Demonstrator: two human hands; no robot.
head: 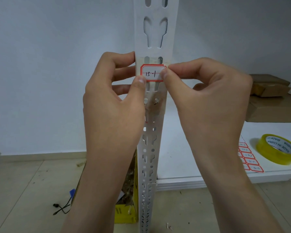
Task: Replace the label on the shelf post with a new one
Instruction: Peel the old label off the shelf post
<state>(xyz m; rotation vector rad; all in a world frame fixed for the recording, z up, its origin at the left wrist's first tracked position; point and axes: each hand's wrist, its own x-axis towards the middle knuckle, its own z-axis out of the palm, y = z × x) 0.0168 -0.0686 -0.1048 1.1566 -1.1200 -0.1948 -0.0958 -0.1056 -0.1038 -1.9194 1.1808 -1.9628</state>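
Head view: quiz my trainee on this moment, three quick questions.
1. True or false: the label on the post reads 15-1.
2. What lies on the shelf beside the label sheet? A) tape roll B) scissors C) pen
3. Fill in: the ___ hand pinches the label's right edge.
Key: 1 true; 2 A; 3 right hand.

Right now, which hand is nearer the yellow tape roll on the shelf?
Right. The right hand pinches the label up and left of the tape roll; the left hand holds its far edge, farther off.
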